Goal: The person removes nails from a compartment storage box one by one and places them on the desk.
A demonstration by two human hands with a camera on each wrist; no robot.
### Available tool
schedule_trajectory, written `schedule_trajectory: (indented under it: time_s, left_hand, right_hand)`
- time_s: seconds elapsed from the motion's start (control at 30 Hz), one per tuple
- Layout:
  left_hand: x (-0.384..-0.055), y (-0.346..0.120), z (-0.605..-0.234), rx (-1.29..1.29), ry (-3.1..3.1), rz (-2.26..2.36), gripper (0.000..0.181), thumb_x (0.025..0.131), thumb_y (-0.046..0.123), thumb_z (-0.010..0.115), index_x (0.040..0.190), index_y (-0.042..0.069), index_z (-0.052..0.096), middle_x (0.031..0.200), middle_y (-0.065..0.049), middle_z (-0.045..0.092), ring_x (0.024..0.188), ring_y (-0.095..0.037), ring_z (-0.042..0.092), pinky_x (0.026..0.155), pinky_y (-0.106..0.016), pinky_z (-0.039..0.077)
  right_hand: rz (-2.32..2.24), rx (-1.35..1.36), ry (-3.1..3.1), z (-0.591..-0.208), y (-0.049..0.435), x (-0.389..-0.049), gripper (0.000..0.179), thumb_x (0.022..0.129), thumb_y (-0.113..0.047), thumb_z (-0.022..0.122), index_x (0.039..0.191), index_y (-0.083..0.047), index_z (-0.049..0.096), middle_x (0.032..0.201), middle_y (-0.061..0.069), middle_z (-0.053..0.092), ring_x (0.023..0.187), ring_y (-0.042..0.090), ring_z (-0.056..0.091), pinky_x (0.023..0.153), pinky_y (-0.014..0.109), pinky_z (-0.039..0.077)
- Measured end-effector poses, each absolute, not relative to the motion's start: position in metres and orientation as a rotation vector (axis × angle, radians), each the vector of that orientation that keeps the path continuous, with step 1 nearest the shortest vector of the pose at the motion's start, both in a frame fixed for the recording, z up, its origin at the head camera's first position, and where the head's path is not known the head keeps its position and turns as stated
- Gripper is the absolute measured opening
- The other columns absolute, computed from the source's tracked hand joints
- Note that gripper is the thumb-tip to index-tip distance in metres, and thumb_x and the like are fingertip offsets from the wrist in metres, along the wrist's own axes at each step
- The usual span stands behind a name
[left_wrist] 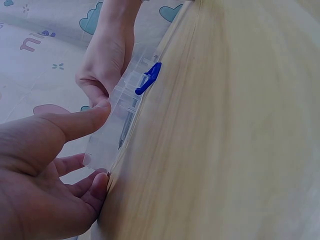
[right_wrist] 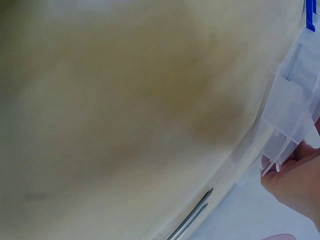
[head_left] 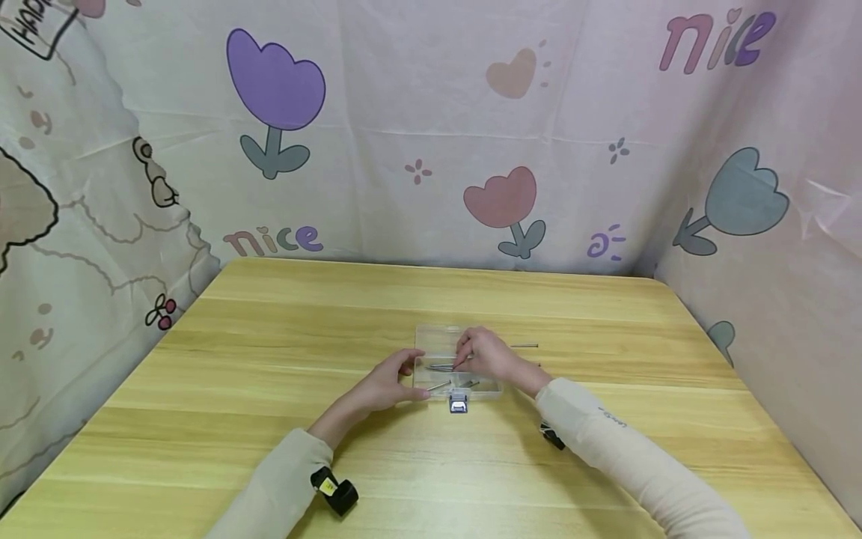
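A clear plastic box [head_left: 494,391] with a blue latch [left_wrist: 149,78] lies on the table, its lid [head_left: 434,337] raised at the back. Several metal nails [head_left: 439,386] lie in its compartments. My left hand [head_left: 387,383] grips the box's left end, thumb at the front corner and fingers round the far side. Inside the box, my right hand [head_left: 486,353] has its fingers curled down at the nails and appears to pinch one; its fingertips are partly hidden. The left wrist view shows the left hand [left_wrist: 55,165] close up, with the right hand [left_wrist: 107,60] beyond.
To the right of the box, loose nails [head_left: 525,346] lie on the wooden table [head_left: 323,314], partly behind my right hand. In the right wrist view two nail points [right_wrist: 200,205] show near the table's edge. A printed curtain [head_left: 390,90] hangs behind the table and along both sides.
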State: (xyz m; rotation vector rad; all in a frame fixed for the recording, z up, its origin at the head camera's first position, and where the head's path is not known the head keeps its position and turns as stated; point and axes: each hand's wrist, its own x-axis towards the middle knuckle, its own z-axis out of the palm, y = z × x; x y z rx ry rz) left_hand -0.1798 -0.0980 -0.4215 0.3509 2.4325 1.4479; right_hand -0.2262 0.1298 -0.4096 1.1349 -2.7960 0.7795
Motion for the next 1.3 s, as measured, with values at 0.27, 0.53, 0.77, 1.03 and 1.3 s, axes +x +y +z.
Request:
schedule_trajectory:
  time_s: [0.27,0.53,0.77,1.03,1.3]
  left_hand:
    - [-0.180,-0.097,-0.422,0.373,2.438,1.433,0.070,0.078,0.014,0.082,0.138,0.004,0.048,0.124,-0.010,0.052,0.109,-0.028,0.047,0.091,-0.045,0.040]
    - [-0.182,-0.095,-0.420,0.353,2.436,1.433,0.070,0.077,0.014,0.082,0.139,0.006,0.048,0.123,-0.008,0.052,0.109,-0.027,0.047,0.091,-0.045,0.040]
    - [-0.181,-0.094,-0.418,0.348,2.432,1.427,0.070,0.078,0.013,0.081,0.139,0.006,0.048,0.123,-0.007,0.052,0.109,-0.027,0.046,0.091,-0.045,0.040]
    - [-0.180,-0.096,-0.421,0.345,2.444,1.430,0.070,0.077,0.014,0.082,0.138,0.006,0.049,0.123,-0.008,0.052,0.110,-0.027,0.047,0.092,-0.046,0.040]
    - [-0.179,-0.096,-0.423,0.356,2.452,1.434,0.070,0.078,0.014,0.082,0.138,0.005,0.048,0.123,-0.009,0.053,0.110,-0.027,0.047,0.092,-0.046,0.040]
  right_hand:
    - [0.800,1.177,-2.796,-0.409,0.132,-0.227,0.005,0.077,-0.004,0.080,0.073,-0.005,0.076,0.089,0.003,0.063,0.088,0.021,0.057,0.084,0.036,0.045]
    - [0.742,1.348,-2.748,-0.404,0.138,-0.231,0.004,0.080,-0.005,0.077,0.077,-0.007,0.076,0.092,0.003,0.062,0.089,0.020,0.060,0.083,0.032,0.049]
    - [0.845,1.291,-2.796,-0.397,0.142,-0.231,0.005,0.085,-0.011,0.073,0.082,-0.006,0.073,0.093,0.001,0.063,0.088,0.017,0.059,0.081,0.033,0.049]
    - [0.985,1.174,-2.901,-0.390,0.145,-0.230,0.007,0.090,-0.007,0.067,0.096,-0.004,0.071,0.092,0.000,0.068,0.081,0.011,0.060,0.072,0.026,0.050]
    - [0.888,1.190,-2.891,-0.389,0.147,-0.229,0.014,0.092,0.000,0.062,0.101,0.001,0.072,0.097,0.008,0.067,0.087,0.017,0.062,0.075,0.026,0.051]
